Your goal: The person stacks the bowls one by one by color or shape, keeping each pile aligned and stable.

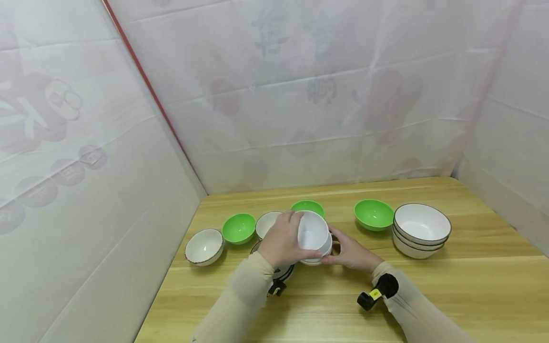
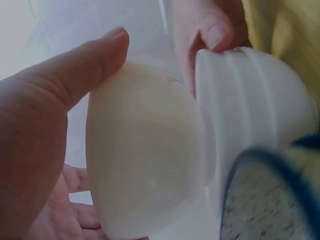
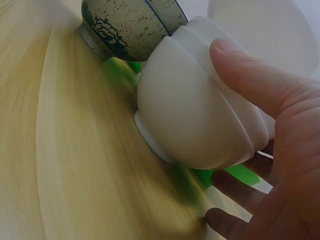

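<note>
My left hand [image 1: 282,244] grips a small white bowl [image 1: 312,232], tilted with its mouth toward me, just above a short stack of matching white bowls [image 1: 318,257] on the wooden table [image 1: 429,295]. My right hand [image 1: 349,252] holds that stack from its right side. In the left wrist view my left hand's thumb and palm [image 2: 40,125] cup the white bowl [image 2: 145,160], with the ribbed stack [image 2: 255,110] beside it. In the right wrist view the thumb of my right hand [image 3: 280,150] lies across the stack's [image 3: 195,115] side, fingers curled beneath.
A speckled blue-rimmed bowl [image 1: 280,272] sits under my left wrist. Green bowls [image 1: 238,227] [image 1: 307,207] [image 1: 373,214] and dark-rimmed white bowls [image 1: 204,246] [image 1: 267,223] stand behind. A stack of larger white bowls [image 1: 421,229] is at the right. Cloth walls enclose the table.
</note>
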The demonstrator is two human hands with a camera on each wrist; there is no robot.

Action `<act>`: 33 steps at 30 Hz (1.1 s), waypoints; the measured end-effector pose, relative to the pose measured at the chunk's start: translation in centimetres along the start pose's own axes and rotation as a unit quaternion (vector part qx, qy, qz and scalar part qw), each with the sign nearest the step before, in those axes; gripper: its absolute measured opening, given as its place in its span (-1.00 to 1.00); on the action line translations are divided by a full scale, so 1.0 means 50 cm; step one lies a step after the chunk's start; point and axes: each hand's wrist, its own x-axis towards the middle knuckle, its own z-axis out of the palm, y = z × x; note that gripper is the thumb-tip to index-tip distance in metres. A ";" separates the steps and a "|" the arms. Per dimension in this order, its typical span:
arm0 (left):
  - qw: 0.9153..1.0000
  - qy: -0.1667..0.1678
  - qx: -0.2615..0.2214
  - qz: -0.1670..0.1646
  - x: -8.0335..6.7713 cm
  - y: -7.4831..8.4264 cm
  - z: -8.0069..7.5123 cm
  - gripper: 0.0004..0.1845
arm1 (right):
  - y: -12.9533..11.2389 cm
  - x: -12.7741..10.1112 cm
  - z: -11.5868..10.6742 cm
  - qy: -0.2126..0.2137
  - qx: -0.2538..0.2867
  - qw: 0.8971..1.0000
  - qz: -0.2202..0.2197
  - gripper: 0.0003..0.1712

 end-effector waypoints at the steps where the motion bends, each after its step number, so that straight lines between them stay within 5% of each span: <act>1: 1.000 -0.002 0.002 0.002 0.002 0.002 0.005 0.11 | 0.000 0.000 0.000 0.001 0.001 1.000 -0.001 0.08; 12: 0.999 -0.025 0.043 -0.008 0.013 0.017 0.041 0.10 | -0.004 0.000 0.003 0.001 0.021 1.000 -0.005 0.02; 21: 0.995 -0.068 0.064 -0.022 0.014 0.027 0.048 0.13 | -0.001 0.002 0.002 -0.003 0.010 1.000 -0.007 -0.02; 33: 0.994 -0.080 0.078 -0.019 0.010 0.021 0.061 0.03 | 0.000 0.001 0.001 0.000 0.016 1.000 0.001 0.04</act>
